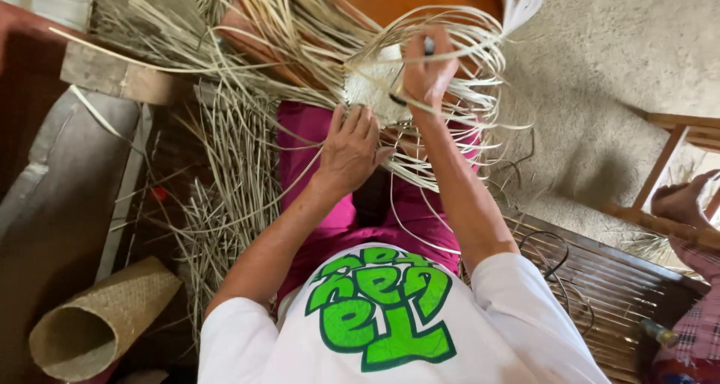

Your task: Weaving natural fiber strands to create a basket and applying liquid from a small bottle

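The pale woven piece sits on your pink-clad lap, loose strips fanning out all round it. Your right hand is over it, fingers closed on a dark-handled tool. Your left hand presses its near edge, fingers spread apart. Left of you, more strips litter the floor beside a rolled woven mat.

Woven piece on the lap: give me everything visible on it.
The woven piece is a small pale patch of flat plaited strips, seemingly reed or palm. Long loose strip ends fan and loop out on all sides. It rests above the pink-clad lap. The left hand rests its fingers on its lower edge; the right hand grips strips beside it, pinching a thin dark tool.
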